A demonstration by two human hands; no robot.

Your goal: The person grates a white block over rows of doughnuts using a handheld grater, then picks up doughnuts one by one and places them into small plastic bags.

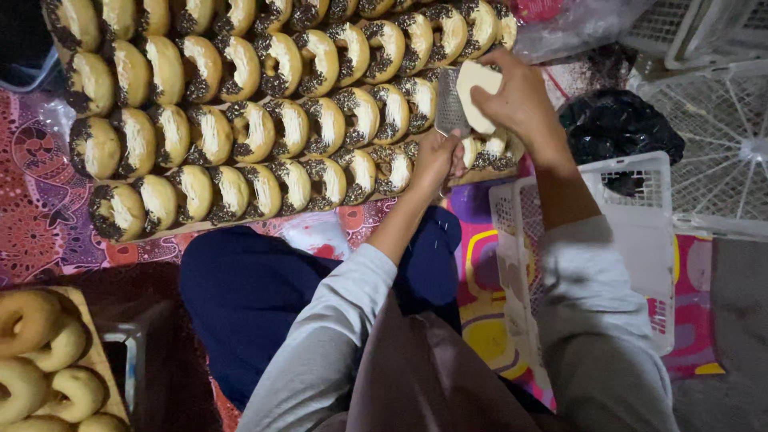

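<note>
My left hand (436,162) grips the handle of a small metal grater (450,104), held upright over the doughnuts. My right hand (518,98) presses a pale block of cheese (477,96) against the grater's face. Below them a wooden board holds several rows of doughnuts (256,128) topped with dark sprinkles on one half and pale grated cheese on the other. The grater hangs over the board's right end, above the doughnuts (488,150) nearest my hands.
A white plastic basket (640,208) stands at the right, with a black plastic bag (620,124) behind it. Plain untopped doughnuts (40,360) lie on a board at the lower left. A patterned mat (40,216) covers the floor. White wire racks (712,96) are at the far right.
</note>
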